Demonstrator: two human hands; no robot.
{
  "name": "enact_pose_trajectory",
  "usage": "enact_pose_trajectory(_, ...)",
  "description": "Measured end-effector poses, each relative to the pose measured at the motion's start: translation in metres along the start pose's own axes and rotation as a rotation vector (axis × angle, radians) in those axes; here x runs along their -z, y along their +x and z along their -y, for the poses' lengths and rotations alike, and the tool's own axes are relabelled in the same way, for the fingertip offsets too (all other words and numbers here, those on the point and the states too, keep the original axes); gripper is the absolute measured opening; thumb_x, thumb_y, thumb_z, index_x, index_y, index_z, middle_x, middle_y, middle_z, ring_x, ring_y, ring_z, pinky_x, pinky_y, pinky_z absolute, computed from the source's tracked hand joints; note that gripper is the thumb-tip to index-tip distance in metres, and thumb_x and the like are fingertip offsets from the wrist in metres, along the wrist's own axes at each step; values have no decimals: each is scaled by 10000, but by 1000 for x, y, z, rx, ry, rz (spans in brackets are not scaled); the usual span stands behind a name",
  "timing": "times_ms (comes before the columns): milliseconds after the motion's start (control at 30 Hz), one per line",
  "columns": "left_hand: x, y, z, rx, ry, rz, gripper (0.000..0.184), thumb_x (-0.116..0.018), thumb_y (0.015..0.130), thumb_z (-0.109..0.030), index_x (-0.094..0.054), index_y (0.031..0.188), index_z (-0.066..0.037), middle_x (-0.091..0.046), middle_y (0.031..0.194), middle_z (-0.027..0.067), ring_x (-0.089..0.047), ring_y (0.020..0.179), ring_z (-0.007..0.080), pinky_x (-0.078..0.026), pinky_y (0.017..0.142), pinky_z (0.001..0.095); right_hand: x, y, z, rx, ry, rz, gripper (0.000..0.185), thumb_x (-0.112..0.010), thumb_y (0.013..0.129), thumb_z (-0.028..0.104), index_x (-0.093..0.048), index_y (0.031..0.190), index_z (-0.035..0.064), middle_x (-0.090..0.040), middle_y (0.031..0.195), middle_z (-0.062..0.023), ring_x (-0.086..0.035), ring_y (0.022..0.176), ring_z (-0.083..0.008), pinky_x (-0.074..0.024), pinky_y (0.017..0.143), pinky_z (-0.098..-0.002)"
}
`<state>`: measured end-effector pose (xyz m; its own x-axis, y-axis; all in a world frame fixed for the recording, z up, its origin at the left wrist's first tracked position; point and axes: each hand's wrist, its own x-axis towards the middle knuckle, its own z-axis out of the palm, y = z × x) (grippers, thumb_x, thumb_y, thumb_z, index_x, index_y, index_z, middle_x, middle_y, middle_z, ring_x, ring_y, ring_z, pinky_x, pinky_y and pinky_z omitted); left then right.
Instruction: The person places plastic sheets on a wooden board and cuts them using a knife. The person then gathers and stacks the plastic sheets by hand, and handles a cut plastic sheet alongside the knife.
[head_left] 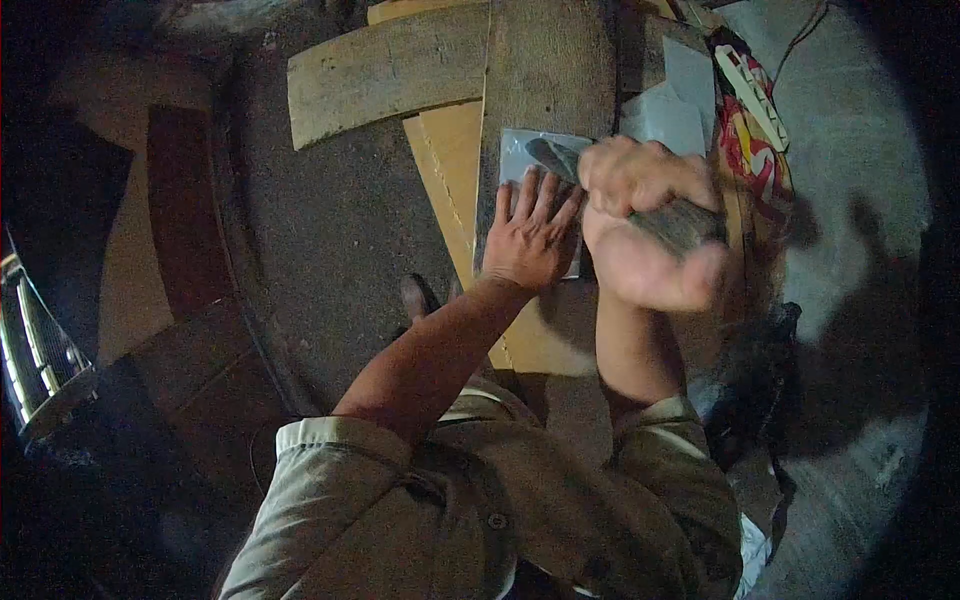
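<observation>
My left hand point(530, 238) lies flat with spread fingers, pressing a pale glossy sheet point(516, 152) onto a wooden board point(550, 70). Raised just to its right, my right hand point(640, 215) is closed in a fist, slightly smeared by motion. A dark grey blade-like tool point(684, 228) is gripped in it. What looks like its dark, flat, rounded end sticks out on the left over the sheet, near my left fingertips. The fist hides the middle of the tool, so its exact kind is unclear.
A curved wooden plank point(385, 85) lies across the back left, over a yellowish perforated strip point(445, 175). Pale sheets point(665, 115) lie right of the board. Beyond them are a red and yellow printed bag point(750, 165) and a cream plastic strip point(752, 95).
</observation>
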<state>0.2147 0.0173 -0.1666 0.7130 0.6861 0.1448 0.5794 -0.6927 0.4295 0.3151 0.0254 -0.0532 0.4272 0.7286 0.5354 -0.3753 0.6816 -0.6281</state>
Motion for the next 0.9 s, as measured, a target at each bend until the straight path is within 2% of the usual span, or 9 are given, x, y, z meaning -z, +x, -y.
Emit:
enact_pose_trajectory(67,5,0,0,-1,7,20,592,-487,832,-305,-354,1393,-170,-370,1380,195,-322,1298,387,-193,1056,574,-3,-1,7,46,-56,53,497,-540,842,455,-489,797,-38,-462,702,-104,-428,626,-197,-382,635,-341)
enact_pose_trajectory(133,9,4,-3,2,31,62,612,-487,825,-302,-333,1405,-181,-360,1389,187,-314,1302,380,-205,1048,571,12,1,2,-29,-167,3,512,-563,823,480,-475,779,-23,-466,669,-97,-427,622,-190,-380,628,-337)
enact_pose_trajectory(233,9,1,-4,-11,51,53,605,-468,834,-282,-323,1412,-183,-354,1397,178,-305,1310,366,-210,1045,567,20,7,7,-44,-74,-55,533,-562,820,506,-472,773,-18,-474,676,-105,-423,622,-188,-368,613,-334)
enact_pose_trajectory(333,8,3,-1,-16,64,27,554,-478,834,-277,-377,1367,-163,-368,1386,180,-320,1302,372,-223,1033,565,11,8,25,74,-16,78,570,-549,824,533,-469,762,-28,-476,680,-108,-414,616,-195,-351,593,-331)
enact_pose_trajectory(367,6,2,-1,-38,67,0,517,-497,826,-280,-433,1320,-143,-384,1372,184,-335,1292,383,-239,1017,567,21,4,14,45,-61,40,565,-553,821,528,-475,765,-28,-475,681,-108,-414,615,-194,-350,591,-329)
enact_pose_trajectory(533,5,6,-4,-20,89,-18,534,-478,840,-275,-404,1357,-166,-382,1373,188,-338,1288,384,-236,1024,560,35,7,17,39,-109,-57,532,-549,824,503,-483,769,-22,-462,665,-102,-411,600,-192,-347,574,-324)
enact_pose_trajectory(700,4,1,-2,-20,65,39,568,-443,851,-280,-344,1402,-182,-359,1389,188,-314,1300,382,-202,1048,550,46,2,22,26,-234,-24,502,-521,828,492,-475,783,-7,-457,651,-89,-411,595,-186,-344,566,-313)
enact_pose_trajectory(833,8,7,-4,-6,52,34,587,-462,834,-279,-343,1400,-182,-337,1402,180,-312,1300,378,-203,1044,556,40,4,30,128,-190,7,485,-528,826,471,-477,787,-9,-452,650,-90,-425,605,-183,-352,558,-319)
enact_pose_trajectory(900,7,4,-3,-1,67,55,587,-466,830,-279,-347,1397,-182,-340,1399,178,-320,1294,380,-208,1040,558,45,1,23,80,-176,-24,482,-535,823,467,-477,785,-10,-454,650,-90,-426,599,-182,-353,557,-319)
